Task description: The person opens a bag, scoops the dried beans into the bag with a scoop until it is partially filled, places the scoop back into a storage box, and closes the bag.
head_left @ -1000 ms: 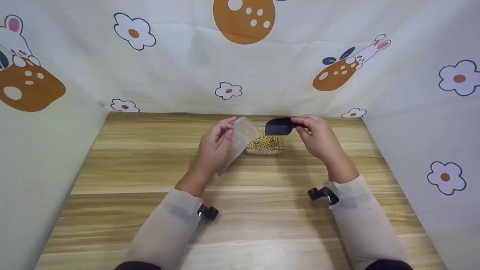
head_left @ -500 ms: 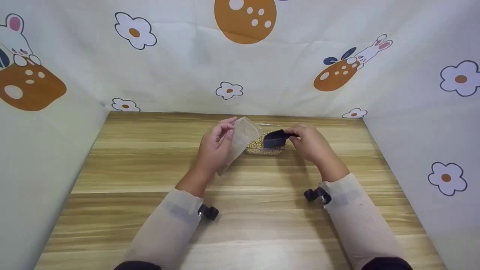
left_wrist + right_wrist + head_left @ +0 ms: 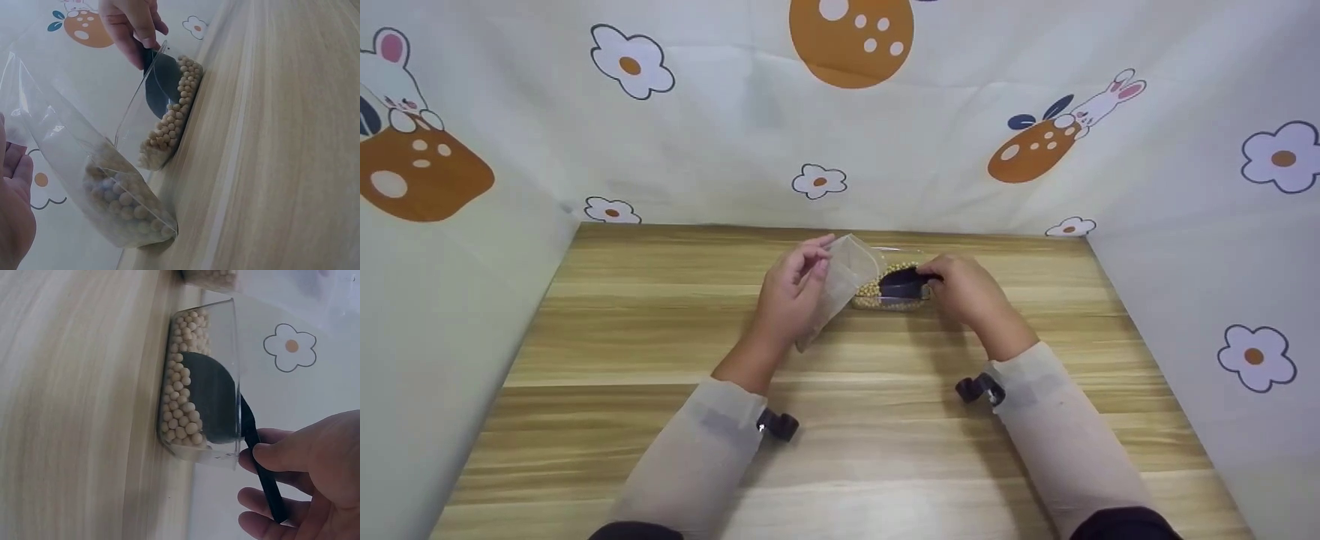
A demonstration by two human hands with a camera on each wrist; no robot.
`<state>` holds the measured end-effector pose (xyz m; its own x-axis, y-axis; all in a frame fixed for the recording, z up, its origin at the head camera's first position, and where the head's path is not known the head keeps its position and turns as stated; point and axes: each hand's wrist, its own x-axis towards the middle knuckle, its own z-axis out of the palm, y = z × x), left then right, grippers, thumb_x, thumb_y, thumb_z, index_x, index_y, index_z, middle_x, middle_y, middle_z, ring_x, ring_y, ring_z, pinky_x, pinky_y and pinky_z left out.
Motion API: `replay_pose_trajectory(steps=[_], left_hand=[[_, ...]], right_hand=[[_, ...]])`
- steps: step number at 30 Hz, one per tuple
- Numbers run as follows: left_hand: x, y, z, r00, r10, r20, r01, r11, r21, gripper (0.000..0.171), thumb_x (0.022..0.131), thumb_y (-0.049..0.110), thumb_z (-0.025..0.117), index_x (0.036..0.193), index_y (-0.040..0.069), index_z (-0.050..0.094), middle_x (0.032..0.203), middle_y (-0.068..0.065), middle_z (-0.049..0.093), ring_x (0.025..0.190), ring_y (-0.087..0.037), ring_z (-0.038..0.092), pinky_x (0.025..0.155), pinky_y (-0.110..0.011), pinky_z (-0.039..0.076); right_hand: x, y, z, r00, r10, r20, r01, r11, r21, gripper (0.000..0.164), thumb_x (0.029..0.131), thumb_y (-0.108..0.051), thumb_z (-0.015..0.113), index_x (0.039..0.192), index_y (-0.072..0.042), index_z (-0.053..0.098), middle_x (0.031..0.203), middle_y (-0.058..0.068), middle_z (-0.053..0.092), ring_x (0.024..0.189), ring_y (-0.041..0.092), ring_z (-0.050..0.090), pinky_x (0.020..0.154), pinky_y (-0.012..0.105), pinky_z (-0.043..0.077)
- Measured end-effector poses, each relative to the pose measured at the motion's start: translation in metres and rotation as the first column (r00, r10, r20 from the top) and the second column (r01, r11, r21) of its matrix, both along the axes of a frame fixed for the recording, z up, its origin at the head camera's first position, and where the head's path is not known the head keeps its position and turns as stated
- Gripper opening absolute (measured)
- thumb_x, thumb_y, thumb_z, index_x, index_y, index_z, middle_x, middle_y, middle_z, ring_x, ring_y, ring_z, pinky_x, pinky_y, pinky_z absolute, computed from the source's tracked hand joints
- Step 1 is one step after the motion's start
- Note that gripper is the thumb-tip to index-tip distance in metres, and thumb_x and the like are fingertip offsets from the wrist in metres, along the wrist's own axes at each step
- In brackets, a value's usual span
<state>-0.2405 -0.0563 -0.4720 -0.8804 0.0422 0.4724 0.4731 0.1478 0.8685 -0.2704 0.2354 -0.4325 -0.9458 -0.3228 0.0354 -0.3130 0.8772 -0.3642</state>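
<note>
My right hand (image 3: 966, 292) grips a black scoop (image 3: 211, 396) by its handle, with thumb and fingers round it. The scoop's blade is down among the pale soybeans (image 3: 179, 419) inside a clear rectangular container (image 3: 222, 455). In the head view my left hand (image 3: 795, 289) holds a translucent bag (image 3: 67, 126) by its upper edge, just left of the container. The bag stands upright with its mouth open, and soybeans fill its bottom, which rests on the table. Part of the container is hidden behind the bag in the head view.
The wood-grain table (image 3: 855, 450) runs up to a pale curtain (image 3: 720, 135) printed with flowers, rabbits and orange fruit, which hangs behind and at both sides. A small black camera is worn on each sleeve.
My right hand has come down and to the left, bringing the scoop from above the container into the soybeans. The left hand and the bag have stayed where they were.
</note>
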Motion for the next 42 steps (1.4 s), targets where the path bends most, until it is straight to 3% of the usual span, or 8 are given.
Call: replay_pose_trajectory(steps=[17, 27, 42], left_hand=[[-0.001, 0.001, 0.0, 1.0, -0.01, -0.006, 0.01, 1.0, -0.002, 0.015, 0.11, 0.017, 0.059, 0.115, 0.008, 0.069, 0.147, -0.001, 0.069, 0.142, -0.019, 0.062, 0.121, -0.033, 0.051], [0.0, 0.002, 0.001, 1.0, -0.01, 0.013, 0.01, 1.0, 0.008, 0.015, 0.11, 0.018, 0.058, 0.115, 0.009, 0.069, 0.148, -0.003, 0.068, 0.142, -0.02, 0.062, 0.122, -0.035, 0.05], [-0.001, 0.001, 0.0, 1.0, -0.012, 0.009, 0.012, 1.0, 0.01, 0.014, 0.11, 0.016, 0.058, 0.114, 0.008, 0.069, 0.148, 0.0, 0.069, 0.142, -0.019, 0.062, 0.121, -0.029, 0.05]], right_hand=[[-0.011, -0.017, -0.02, 0.998, -0.01, 0.069, 0.019, 0.992, -0.125, 0.032, 0.104, -0.006, 0.062, 0.132, -0.01, 0.076, 0.137, 0.016, 0.073, 0.133, 0.037, 0.066, 0.119, 0.053, 0.051], [-0.013, -0.009, -0.029, 0.997, -0.024, 0.07, 0.035, 0.988, -0.153, 0.033, 0.105, -0.008, 0.06, 0.135, -0.011, 0.074, 0.14, 0.016, 0.071, 0.136, 0.038, 0.064, 0.122, 0.054, 0.048], [-0.006, 0.011, -0.024, 0.993, -0.093, 0.079, 0.113, 0.941, -0.319, 0.034, 0.106, -0.013, 0.063, 0.139, -0.014, 0.072, 0.147, 0.017, 0.067, 0.143, 0.039, 0.058, 0.126, 0.055, 0.043]])
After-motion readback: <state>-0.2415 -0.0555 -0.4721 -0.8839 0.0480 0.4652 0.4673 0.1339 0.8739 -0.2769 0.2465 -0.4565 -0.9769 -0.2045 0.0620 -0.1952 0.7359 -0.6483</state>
